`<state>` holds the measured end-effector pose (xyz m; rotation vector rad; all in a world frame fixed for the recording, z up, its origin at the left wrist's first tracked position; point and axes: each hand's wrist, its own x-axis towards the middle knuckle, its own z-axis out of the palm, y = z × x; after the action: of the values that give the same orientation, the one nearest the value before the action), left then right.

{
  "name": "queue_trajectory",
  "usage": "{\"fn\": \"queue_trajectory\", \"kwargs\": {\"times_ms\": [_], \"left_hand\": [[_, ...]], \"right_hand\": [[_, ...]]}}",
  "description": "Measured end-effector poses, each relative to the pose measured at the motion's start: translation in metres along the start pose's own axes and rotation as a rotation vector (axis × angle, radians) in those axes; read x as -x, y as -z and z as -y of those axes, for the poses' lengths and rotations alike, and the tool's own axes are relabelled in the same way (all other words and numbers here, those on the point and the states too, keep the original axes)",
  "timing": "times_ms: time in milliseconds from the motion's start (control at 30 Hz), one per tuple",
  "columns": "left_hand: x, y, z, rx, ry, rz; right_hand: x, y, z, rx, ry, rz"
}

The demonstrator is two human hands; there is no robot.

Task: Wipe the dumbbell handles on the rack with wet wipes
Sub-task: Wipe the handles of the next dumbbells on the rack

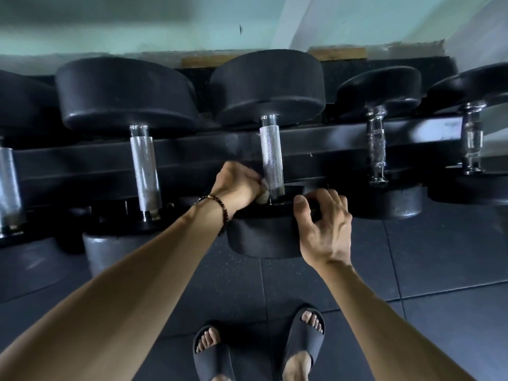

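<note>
A black dumbbell rack (324,138) holds several dumbbells with round black heads. The middle dumbbell has a knurled silver handle (270,155). My left hand (236,185) grips a crumpled wet wipe (262,195) and presses it against the lower left side of that handle. My right hand (324,224) rests on the near black head (261,237) of the same dumbbell, thumb on top and fingers curled over its edge.
A second knurled handle (144,169) stands to the left, and two chromed handles (376,147) (471,138) to the right. Dark rubber floor tiles (412,257) lie below. My feet in black slides (302,339) stand close to the rack. A pale green wall (137,23) is behind.
</note>
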<state>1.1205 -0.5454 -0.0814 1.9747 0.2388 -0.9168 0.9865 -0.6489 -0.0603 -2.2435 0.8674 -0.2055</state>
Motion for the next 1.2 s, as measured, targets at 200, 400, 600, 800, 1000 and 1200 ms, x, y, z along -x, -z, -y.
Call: {"fn": "queue_trajectory", "kwargs": {"times_ms": [200, 400, 600, 800, 1000, 1200], "left_hand": [[-0.011, -0.003, -0.029, 0.459, -0.055, -0.231], [-0.003, -0.002, -0.001, 0.397, 0.032, -0.174], [-0.022, -0.002, -0.04, 0.416, -0.259, -0.387], [-0.008, -0.004, -0.003, 0.268, -0.248, -0.262], [-0.023, -0.011, -0.045, 0.486, -0.282, -0.483], [0.007, -0.007, -0.014, 0.258, -0.286, -0.266]], "right_hand": [[0.001, 0.0, 0.002, -0.034, -0.005, -0.004], [0.002, 0.0, 0.002, -0.02, -0.001, -0.006], [0.001, 0.0, 0.002, -0.056, -0.019, 0.004], [0.0, -0.002, -0.001, -0.037, 0.009, -0.021], [0.0, -0.003, -0.001, -0.075, -0.006, -0.02], [0.0, -0.001, -0.001, -0.053, 0.01, -0.015]]}}
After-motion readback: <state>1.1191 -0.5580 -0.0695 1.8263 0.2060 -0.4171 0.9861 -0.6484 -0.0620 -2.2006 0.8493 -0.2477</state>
